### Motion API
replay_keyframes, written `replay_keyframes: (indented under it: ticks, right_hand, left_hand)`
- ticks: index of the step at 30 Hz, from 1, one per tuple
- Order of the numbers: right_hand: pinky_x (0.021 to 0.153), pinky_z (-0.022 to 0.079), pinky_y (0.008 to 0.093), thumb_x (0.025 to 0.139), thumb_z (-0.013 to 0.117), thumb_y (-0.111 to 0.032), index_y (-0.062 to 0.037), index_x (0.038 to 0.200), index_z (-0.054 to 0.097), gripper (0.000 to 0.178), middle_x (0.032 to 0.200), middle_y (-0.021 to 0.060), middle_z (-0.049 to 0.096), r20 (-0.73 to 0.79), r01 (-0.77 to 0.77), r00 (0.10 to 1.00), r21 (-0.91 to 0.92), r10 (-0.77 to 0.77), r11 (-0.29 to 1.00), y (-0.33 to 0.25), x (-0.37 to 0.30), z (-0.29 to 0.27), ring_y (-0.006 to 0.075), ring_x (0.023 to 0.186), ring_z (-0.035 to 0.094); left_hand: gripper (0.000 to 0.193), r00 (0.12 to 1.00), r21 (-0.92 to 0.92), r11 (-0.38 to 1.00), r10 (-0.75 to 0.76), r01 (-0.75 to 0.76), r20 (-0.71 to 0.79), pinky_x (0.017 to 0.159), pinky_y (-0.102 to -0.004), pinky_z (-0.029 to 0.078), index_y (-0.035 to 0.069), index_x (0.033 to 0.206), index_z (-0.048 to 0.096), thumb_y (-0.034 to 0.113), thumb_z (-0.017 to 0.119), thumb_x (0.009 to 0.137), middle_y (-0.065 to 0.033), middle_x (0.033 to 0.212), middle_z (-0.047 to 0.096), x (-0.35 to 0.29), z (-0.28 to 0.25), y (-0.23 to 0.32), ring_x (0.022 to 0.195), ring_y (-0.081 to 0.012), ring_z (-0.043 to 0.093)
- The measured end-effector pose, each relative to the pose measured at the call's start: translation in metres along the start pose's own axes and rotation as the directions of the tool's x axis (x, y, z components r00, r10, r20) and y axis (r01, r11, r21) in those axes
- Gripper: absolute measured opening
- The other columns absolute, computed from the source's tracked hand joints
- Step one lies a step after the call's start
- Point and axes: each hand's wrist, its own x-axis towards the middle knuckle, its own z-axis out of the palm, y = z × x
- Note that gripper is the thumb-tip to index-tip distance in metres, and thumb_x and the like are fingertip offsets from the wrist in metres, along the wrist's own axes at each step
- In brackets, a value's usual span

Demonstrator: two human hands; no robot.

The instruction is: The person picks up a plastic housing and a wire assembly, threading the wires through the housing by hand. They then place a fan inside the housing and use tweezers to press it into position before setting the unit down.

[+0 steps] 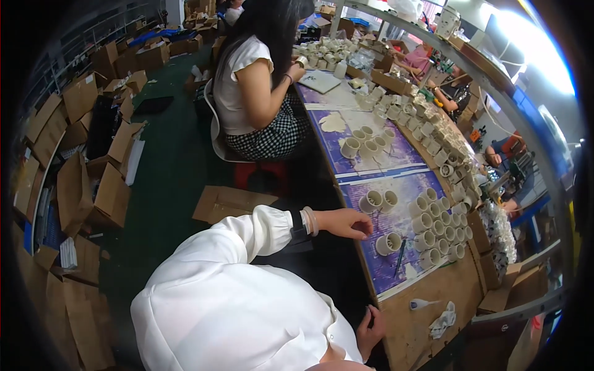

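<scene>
My left hand reaches over the table's left edge, with nothing in it that I can see. Its fingers hang loosely bent, thumb apart, close to a cream-white cup filled with small pieces. Two more filled cups, one of them a short cylinder, stand just beyond. Beside the nearest cup lies a thin dark pen-like tool. My right hand rests at the table's near edge, loosely bent and holding nothing visible. Rows of similar cups stand on the purple mat to the right.
A small white squeeze bottle and a crumpled white cloth lie on the bare wood. Many more cups line the table's far side. A seated co-worker handles a cup farther along. Cardboard boxes crowd the floor at left.
</scene>
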Motion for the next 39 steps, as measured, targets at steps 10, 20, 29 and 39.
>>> replay_keyframes:
  ticks: [10,20,29,39]
  right_hand:
    - [0.067,0.042,0.0396,0.082,0.065,-0.004,-0.0047,0.09,0.066,0.009,0.081,0.0117,0.064,-0.064,0.033,0.997,-0.097,-0.039,0.995,0.009,0.036,0.014,0.0316,0.073,0.057]
    - [0.071,0.042,0.0402,0.081,0.066,-0.006,-0.0048,0.088,0.065,0.008,0.082,0.0108,0.064,-0.056,0.042,0.997,-0.118,-0.049,0.992,0.006,0.033,0.014,0.0322,0.075,0.057]
    - [0.085,0.043,0.0414,0.082,0.067,-0.01,-0.002,0.102,0.063,0.023,0.096,0.0151,0.063,-0.062,-0.131,0.989,0.061,0.134,0.99,-0.013,0.025,0.007,0.0324,0.09,0.059]
    - [0.103,0.036,0.0517,0.084,0.056,-0.065,-0.0162,0.153,0.011,0.096,0.157,0.0192,0.009,-0.248,0.269,0.887,-0.407,-0.389,0.873,-0.108,0.074,-0.028,0.0401,0.141,0.022]
  left_hand:
    - [0.023,0.997,-0.104,0.991,-0.081,0.08,-0.004,0.086,-0.028,0.049,0.004,0.109,0.058,0.014,0.065,0.09,-0.0036,0.102,0.064,0.014,-0.001,-0.026,0.094,-0.0105,0.06]
    - [0.024,0.999,-0.218,0.976,0.001,-0.009,-0.035,0.086,-0.0275,0.049,0.004,0.111,0.058,0.015,0.065,0.09,-0.0025,0.103,0.064,0.009,0.004,-0.041,0.096,-0.0102,0.059]
    - [0.044,0.975,-0.077,0.996,0.028,-0.046,-0.219,0.098,-0.0323,0.043,0.004,0.124,0.052,0.025,0.067,0.089,-0.0072,0.118,0.059,-0.05,-0.022,-0.002,0.111,-0.0166,0.055]
    - [0.099,0.546,0.286,0.874,0.472,-0.393,-0.692,0.114,-0.0453,0.017,0.01,0.151,0.016,0.058,0.066,0.081,-0.0151,0.158,0.004,-0.154,-0.099,0.116,0.145,-0.032,0.01]
